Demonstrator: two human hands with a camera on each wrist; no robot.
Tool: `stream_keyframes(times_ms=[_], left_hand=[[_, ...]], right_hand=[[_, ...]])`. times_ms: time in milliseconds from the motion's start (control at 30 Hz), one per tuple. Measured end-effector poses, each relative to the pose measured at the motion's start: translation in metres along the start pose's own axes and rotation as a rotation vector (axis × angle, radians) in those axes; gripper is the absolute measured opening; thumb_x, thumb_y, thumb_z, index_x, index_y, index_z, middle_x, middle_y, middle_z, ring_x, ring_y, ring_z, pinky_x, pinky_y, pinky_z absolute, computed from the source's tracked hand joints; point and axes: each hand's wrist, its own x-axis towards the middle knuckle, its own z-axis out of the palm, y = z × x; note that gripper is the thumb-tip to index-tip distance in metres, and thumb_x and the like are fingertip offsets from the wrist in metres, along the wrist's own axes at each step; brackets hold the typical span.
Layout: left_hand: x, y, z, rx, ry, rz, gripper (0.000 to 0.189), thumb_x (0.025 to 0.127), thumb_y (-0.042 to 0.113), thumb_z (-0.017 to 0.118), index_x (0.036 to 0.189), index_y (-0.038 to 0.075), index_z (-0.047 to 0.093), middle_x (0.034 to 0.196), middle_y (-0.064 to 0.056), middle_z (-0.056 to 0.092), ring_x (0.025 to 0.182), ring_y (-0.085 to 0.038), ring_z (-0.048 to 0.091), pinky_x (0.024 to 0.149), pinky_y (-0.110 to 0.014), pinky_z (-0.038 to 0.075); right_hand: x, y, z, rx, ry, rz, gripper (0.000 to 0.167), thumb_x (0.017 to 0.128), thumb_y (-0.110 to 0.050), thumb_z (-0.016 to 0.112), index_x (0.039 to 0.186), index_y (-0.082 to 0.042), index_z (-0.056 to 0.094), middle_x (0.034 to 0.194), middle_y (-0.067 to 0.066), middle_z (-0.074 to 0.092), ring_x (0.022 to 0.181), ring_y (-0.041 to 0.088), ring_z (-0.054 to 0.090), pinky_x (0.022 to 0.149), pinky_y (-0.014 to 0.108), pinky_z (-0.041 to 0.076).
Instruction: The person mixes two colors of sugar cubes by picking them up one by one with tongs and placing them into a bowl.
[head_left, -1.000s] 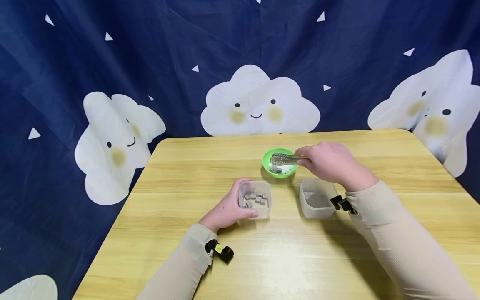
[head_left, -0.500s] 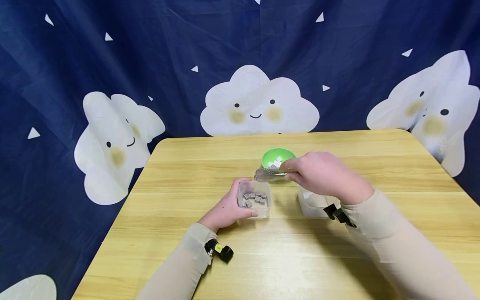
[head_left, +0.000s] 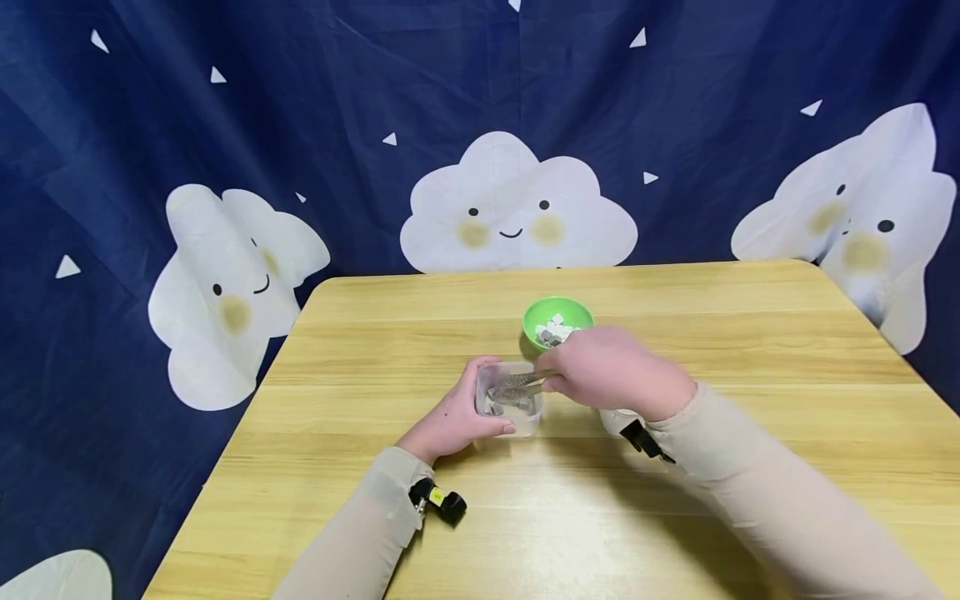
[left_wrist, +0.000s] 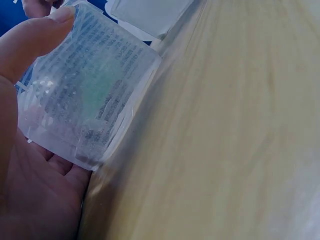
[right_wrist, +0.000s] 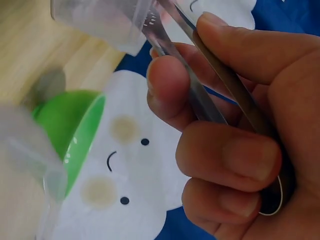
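My left hand [head_left: 461, 410] grips a clear plastic box [left_wrist: 85, 75] from its left side, thumb in front and fingers behind. Grey cubes [head_left: 497, 408] lie on the bottom of that box. Between thumb and fingers of my right hand [head_left: 611, 372] are metal tongs [right_wrist: 200, 75], with perforated tips reaching inside the box in the head view. Whether the tips hold a cube cannot be made out. Just behind my right hand stands a green bowl [head_left: 558, 312] with white and grey cubes [head_left: 551, 332] in it.
A second clear plastic box [head_left: 617, 421] stands to the right, mostly hidden under my right wrist. The wooden table [head_left: 360, 333] ends at a dark blue curtain [head_left: 360, 67] printed with clouds.
My right hand has moved the tongs from over the green bowl leftward and nearer to me, down into the left box. The left hand and its box have stayed put.
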Motion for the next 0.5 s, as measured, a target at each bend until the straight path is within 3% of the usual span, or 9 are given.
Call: stream_keyframes(times_ms=[300,500], left_hand=[[0.001,-0.003,-0.001,0.012,0.000,0.014,0.102,0.076,0.021,0.089,0.154,0.021,0.024,0.149,0.002,0.046,0.128,-0.018,0.051,0.110,-0.043,0.038],[0.001,-0.003,0.000,0.013,0.000,0.037,0.099,0.077,0.016,0.088,0.153,0.017,0.025,0.149,-0.002,0.045,0.127,-0.018,0.052,0.110,-0.043,0.038]], right_hand=[[0.012,-0.014,0.001,-0.001,-0.097,0.024,0.008,0.096,-0.038,0.069,0.090,-0.032,0.070,0.070,-0.015,0.058,0.062,0.011,0.055,0.054,0.041,0.049],[0.005,-0.009,-0.002,0.042,-0.002,-0.023,0.008,0.096,-0.032,0.070,0.089,-0.029,0.070,0.070,-0.016,0.058,0.062,0.010,0.056,0.056,0.039,0.049]])
